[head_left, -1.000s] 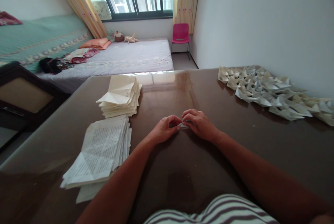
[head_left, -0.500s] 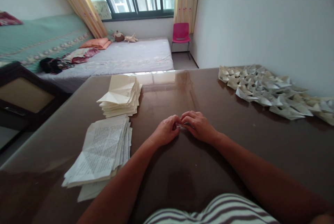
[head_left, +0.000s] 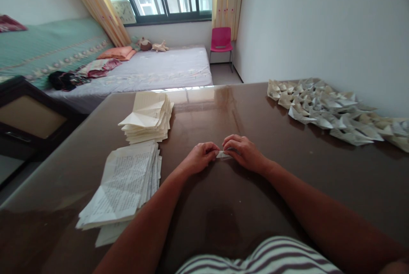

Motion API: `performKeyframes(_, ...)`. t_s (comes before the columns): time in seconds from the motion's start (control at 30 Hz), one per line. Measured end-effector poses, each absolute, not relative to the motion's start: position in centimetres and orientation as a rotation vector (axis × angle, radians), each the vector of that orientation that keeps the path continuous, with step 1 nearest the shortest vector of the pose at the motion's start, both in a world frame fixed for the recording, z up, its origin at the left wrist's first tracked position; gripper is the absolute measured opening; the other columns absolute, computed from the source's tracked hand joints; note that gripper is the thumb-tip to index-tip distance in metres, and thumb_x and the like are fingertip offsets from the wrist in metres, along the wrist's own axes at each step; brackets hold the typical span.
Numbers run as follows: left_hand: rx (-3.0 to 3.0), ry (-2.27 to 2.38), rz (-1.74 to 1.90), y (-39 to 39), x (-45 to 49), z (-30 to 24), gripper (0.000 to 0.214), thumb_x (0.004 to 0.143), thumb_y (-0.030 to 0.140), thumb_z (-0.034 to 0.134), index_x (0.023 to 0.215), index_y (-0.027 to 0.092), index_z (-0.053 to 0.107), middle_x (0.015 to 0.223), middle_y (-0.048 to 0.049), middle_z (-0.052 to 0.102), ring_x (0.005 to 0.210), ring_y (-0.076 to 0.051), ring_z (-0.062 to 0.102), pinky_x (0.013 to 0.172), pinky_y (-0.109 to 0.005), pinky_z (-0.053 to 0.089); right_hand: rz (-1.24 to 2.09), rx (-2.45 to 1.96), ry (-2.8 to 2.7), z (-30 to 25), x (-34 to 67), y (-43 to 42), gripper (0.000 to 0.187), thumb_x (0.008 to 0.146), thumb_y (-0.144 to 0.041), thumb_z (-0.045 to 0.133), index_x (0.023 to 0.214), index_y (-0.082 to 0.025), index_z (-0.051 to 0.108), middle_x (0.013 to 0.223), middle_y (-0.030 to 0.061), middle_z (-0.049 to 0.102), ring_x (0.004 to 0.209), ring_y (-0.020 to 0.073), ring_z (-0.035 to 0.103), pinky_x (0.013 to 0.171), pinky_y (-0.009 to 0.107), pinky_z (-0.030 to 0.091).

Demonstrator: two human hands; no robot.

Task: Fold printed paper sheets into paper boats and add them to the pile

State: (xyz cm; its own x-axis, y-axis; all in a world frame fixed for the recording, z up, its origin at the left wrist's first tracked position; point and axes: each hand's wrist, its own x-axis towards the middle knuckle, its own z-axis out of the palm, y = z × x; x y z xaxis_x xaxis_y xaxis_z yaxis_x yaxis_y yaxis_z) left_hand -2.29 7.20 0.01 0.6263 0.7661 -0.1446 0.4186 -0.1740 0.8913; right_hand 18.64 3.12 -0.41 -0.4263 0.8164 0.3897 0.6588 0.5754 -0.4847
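Observation:
A small folded piece of paper (head_left: 223, 154) is between my two hands over the middle of the brown table. My left hand (head_left: 203, 157) pinches its left end with thumb and fingertips. On the other side my right hand (head_left: 244, 152) has its fingers closed on the paper and covers much of it. To the left lie a stack of printed sheets (head_left: 123, 184) with crease lines and, behind it, a stack of cream sheets (head_left: 148, 116). Many folded paper boats (head_left: 322, 108) sit in a cluster at the far right.
The glossy brown table (head_left: 204, 214) spans the front. Past its far edge are a bed (head_left: 179, 67) and a pink chair (head_left: 221, 39) below the window. A white wall (head_left: 319, 27) borders the right side, and a dark cabinet (head_left: 32, 116) stands at left.
My left hand has shifted slightly left and its fingers have straightened a little. More of the folded paper shows between the hands. The stacks and boats have stayed put.

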Motion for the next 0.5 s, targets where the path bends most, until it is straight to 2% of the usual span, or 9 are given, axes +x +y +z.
performKeyframes(0.13,1.762,0.913,0.486,6.88,-1.95,-0.34,0.016,0.081,0.027,0.052,0.093,0.018,0.056,0.066,0.0056,0.055,0.050,-0.006,0.045,0.045,-0.016,0.035,0.462,-1.136,-2.139,-0.34,18.54,3.17,0.011,0.091,-0.024,0.053,0.087,-0.022,0.062,0.100,0.0057,0.065,0.091,0.0164,0.061,0.081,0.029,0.046)
performKeyframes(0.27,1.864,0.916,0.527,6.70,-1.78,-0.23,0.012,0.083,0.025,0.050,0.091,0.018,0.057,0.065,0.0059,0.056,0.052,-0.006,0.046,0.051,-0.015,0.037,0.510,-1.184,-2.091,-0.32,18.49,3.12,0.008,0.089,-0.025,0.055,0.085,-0.022,0.062,0.098,0.0048,0.064,0.087,0.0163,0.062,0.079,0.029,0.048)
performKeyframes(0.37,1.897,0.983,0.539,6.74,-1.77,-0.09,0.020,0.086,0.028,0.047,0.097,0.018,0.060,0.065,0.0044,0.058,0.054,-0.007,0.047,0.052,-0.017,0.038,0.512,-1.226,-2.082,-0.39,18.59,3.11,0.007,0.088,-0.024,0.056,0.085,-0.021,0.062,0.099,0.0043,0.064,0.087,0.0161,0.062,0.080,0.029,0.048)
performKeyframes(0.5,1.946,0.988,0.527,6.99,-1.91,0.01,0.024,0.085,0.036,0.052,0.086,0.015,0.065,0.068,0.0014,0.061,0.060,-0.009,0.051,0.054,-0.018,0.040,0.499,-1.258,-2.062,-0.56,18.73,3.15,0.007,0.088,-0.025,0.056,0.086,-0.021,0.062,0.099,0.0048,0.064,0.087,0.0164,0.062,0.080,0.029,0.048)
